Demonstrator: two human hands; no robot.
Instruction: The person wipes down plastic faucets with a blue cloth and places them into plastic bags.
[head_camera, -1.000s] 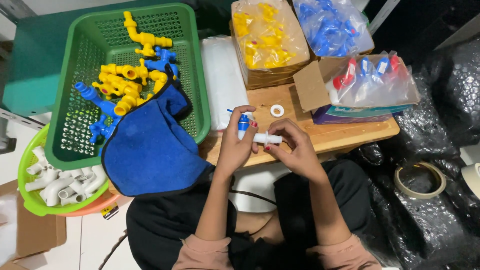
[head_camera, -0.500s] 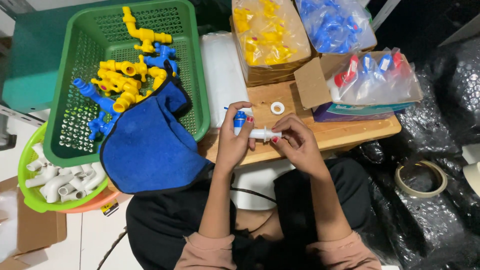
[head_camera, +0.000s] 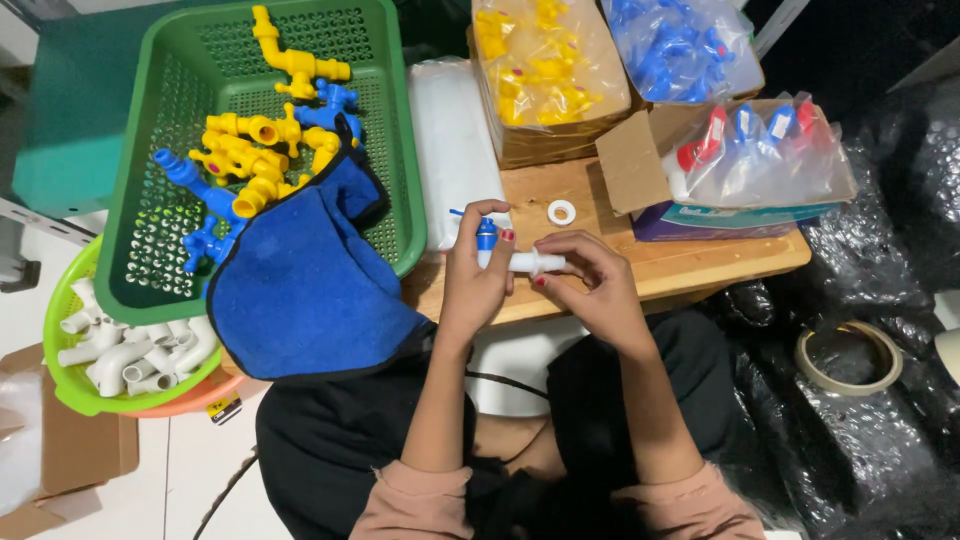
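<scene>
White plastic tap (head_camera: 520, 260) with blue handle, long axis crosswise above wooden tabletop (head_camera: 690, 265); left hand (head_camera: 475, 280) wrapped round body, right hand (head_camera: 590, 285) fingertips pinching spout end.

Landmark: white ring (head_camera: 561, 211) on the counter (head_camera: 700, 265). Bare wood around it, and a clear strip runs right of it along the near edge. Beyond it: cardboard box of yellow parts (head_camera: 545, 75). Right: box flap and bagged taps (head_camera: 765, 150). Left: white plastic pack (head_camera: 452, 150), then green basket (head_camera: 380, 150) with blue cloth (head_camera: 300, 290) spilling over. Near side: left hand (head_camera: 478, 280) and right hand (head_camera: 590, 285) block access.
</scene>
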